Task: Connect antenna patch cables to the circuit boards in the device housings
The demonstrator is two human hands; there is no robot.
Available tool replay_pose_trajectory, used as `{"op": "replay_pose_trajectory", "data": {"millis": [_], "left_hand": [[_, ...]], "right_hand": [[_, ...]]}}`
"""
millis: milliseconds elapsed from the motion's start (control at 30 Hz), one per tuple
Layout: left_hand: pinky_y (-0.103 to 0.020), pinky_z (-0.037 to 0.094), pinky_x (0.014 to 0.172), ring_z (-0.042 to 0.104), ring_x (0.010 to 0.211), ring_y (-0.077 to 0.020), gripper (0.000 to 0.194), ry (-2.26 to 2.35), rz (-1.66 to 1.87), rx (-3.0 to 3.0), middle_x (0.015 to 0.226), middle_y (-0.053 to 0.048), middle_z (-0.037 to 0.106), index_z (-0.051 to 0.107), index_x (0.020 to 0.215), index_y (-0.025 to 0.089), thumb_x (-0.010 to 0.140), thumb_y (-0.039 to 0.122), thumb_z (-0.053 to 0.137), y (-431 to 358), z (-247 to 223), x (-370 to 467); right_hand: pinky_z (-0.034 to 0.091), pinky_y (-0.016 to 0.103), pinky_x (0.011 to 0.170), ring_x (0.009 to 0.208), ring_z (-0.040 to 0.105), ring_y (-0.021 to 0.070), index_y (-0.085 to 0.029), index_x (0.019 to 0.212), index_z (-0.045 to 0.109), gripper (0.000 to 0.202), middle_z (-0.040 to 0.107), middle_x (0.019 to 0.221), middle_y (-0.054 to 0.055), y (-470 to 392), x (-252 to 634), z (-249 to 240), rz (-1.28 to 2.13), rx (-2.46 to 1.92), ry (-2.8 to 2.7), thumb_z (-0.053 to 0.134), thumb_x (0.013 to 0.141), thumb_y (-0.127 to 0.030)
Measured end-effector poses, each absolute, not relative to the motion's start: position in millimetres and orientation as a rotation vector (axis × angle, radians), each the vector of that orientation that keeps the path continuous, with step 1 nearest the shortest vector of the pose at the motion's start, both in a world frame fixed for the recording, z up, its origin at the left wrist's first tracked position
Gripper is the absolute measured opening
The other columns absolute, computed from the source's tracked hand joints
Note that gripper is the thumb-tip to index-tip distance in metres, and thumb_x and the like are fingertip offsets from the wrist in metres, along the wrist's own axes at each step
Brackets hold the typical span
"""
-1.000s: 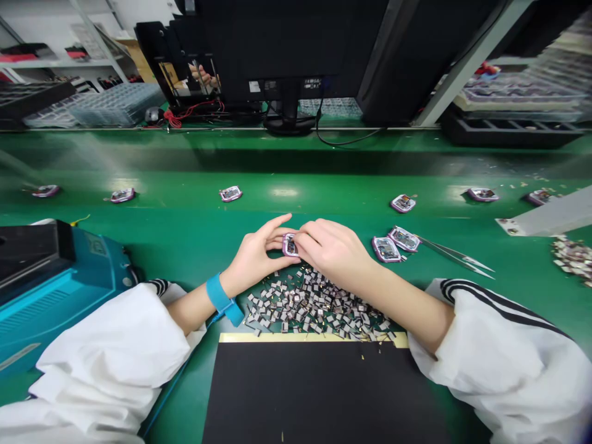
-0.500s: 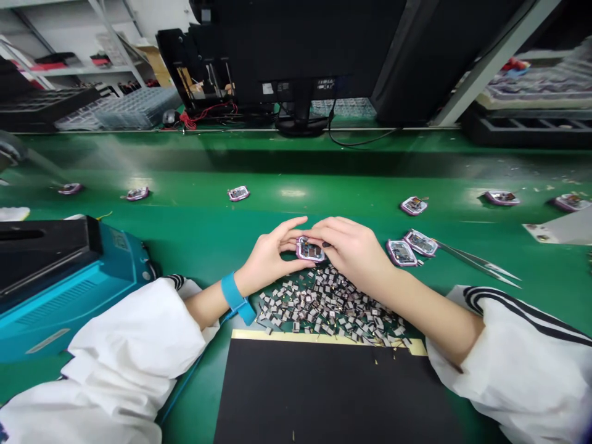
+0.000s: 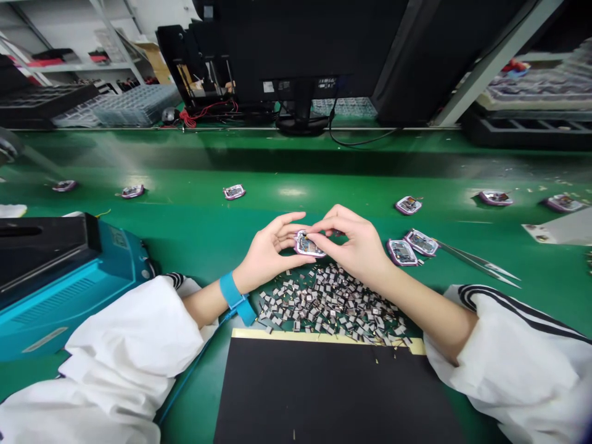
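Note:
A small purple-rimmed device with an open circuit board is held by its edges between the thumb and fingers of my left hand. Over its top right side, my right hand has thumb and fingertips pinched together at the board; what they hold, if anything, is too small to name. Just below both hands lies a loose pile of small grey parts with short black leads. Two similar devices, one touching the other, lie right of my right hand, beside metal tweezers.
A black mat with a yellow edge lies in front. More devices sit along the green bench, one at its back. A blue and black machine stands left, a monitor behind. A blue cord runs from my left wrist strap.
My right hand has risen slightly and its fingers have shifted, showing more of the board. Several devices along the back of the bench have slid a little to the left.

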State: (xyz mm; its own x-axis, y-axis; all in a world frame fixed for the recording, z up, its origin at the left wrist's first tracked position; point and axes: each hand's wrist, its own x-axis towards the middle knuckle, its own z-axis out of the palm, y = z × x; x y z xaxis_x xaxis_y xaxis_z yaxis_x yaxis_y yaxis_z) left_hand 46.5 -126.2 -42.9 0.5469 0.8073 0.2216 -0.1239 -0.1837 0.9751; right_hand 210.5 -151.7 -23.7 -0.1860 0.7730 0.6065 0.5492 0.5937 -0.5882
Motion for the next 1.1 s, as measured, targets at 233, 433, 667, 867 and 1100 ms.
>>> {"op": "replay_pose_trajectory", "data": {"millis": [233, 433, 667, 867, 1100], "left_hand": [[-0.028, 0.047, 0.087, 0.057, 0.097, -0.0166, 0.062, 0.611, 0.923, 1.554, 0.103, -0.006, 0.06, 0.044, 0.112, 0.018, 0.057, 0.015, 0.073, -127.3, -44.1, 47.2], [-0.027, 0.048, 0.088, 0.056, 0.099, -0.0171, 0.059, 0.651, 0.897, 1.732, 0.103, -0.007, 0.059, 0.044, 0.112, 0.016, 0.06, 0.018, 0.072, -128.6, -46.4, 48.7], [-0.025, 0.046, 0.088, 0.056, 0.096, -0.0136, 0.061, 0.576, 0.881, 1.573, 0.101, -0.004, 0.059, 0.043, 0.112, 0.018, 0.058, 0.011, 0.072, -125.4, -43.6, 47.0], [-0.028, 0.048, 0.085, 0.057, 0.094, -0.016, 0.06, 0.627, 0.874, 1.512, 0.1, -0.006, 0.059, 0.045, 0.109, 0.017, 0.057, 0.013, 0.073, -125.0, -44.3, 47.3], [-0.027, 0.049, 0.084, 0.058, 0.091, -0.0149, 0.061, 0.68, 0.849, 1.513, 0.101, -0.006, 0.059, 0.044, 0.11, 0.017, 0.057, 0.014, 0.073, -122.4, -47.7, 48.1]], "right_hand": [[0.037, 0.021, 0.05, 0.056, 0.045, 0.0078, -0.014, 0.067, 0.059, 0.006, 0.048, 0.062, -0.001, -149.7, 209.7, -31.0, 0.467, -1.119, -1.779, 0.058, 0.072, -0.018], [0.039, 0.029, 0.061, 0.066, 0.044, 0.0155, -0.013, 0.07, 0.058, 0.014, 0.054, 0.069, 0.006, -152.1, 214.7, -14.5, -0.173, -1.152, -2.287, 0.05, 0.078, -0.02], [0.04, 0.026, 0.062, 0.069, 0.046, 0.0131, -0.014, 0.075, 0.053, 0.006, 0.054, 0.072, 0.003, -148.4, 217.4, -21.6, 0.014, -0.964, -2.166, 0.05, 0.079, -0.017], [0.04, 0.025, 0.062, 0.067, 0.046, 0.0125, -0.015, 0.078, 0.057, 0.009, 0.055, 0.071, 0.003, -146.6, 218.3, -28.6, -0.007, -1.014, -2.18, 0.049, 0.081, -0.019], [0.034, 0.028, 0.059, 0.062, 0.04, 0.0146, -0.014, 0.069, 0.059, 0.026, 0.052, 0.063, 0.005, -152.3, 217.6, -15.7, -0.562, -1.108, -2.516, 0.04, 0.085, -0.022]]}}
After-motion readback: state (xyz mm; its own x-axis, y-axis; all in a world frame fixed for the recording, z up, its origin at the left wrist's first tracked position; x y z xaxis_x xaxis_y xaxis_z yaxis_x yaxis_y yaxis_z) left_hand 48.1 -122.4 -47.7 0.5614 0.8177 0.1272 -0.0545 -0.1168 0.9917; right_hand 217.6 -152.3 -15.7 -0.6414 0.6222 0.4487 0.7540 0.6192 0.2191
